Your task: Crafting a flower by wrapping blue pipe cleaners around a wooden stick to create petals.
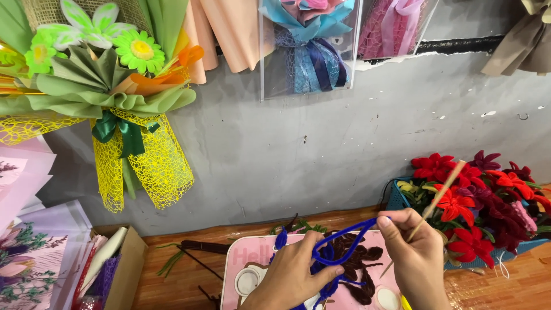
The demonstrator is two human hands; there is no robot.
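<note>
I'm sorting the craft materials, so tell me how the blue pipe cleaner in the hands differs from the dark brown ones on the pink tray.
The blue pipe cleaner is bright and held up as an open loop; the brown pipe cleaners are dark and lie on the pink tray. The blue one is gripped by both hands; the brown ones lie loose. Both look fuzzy.

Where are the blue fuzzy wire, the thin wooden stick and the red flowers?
blue fuzzy wire [349, 231], head view, on the stretch between the hands.
thin wooden stick [441, 192], head view, mid-shaft above the right hand.
red flowers [472, 244], head view, a lower bloom's centre.
</note>
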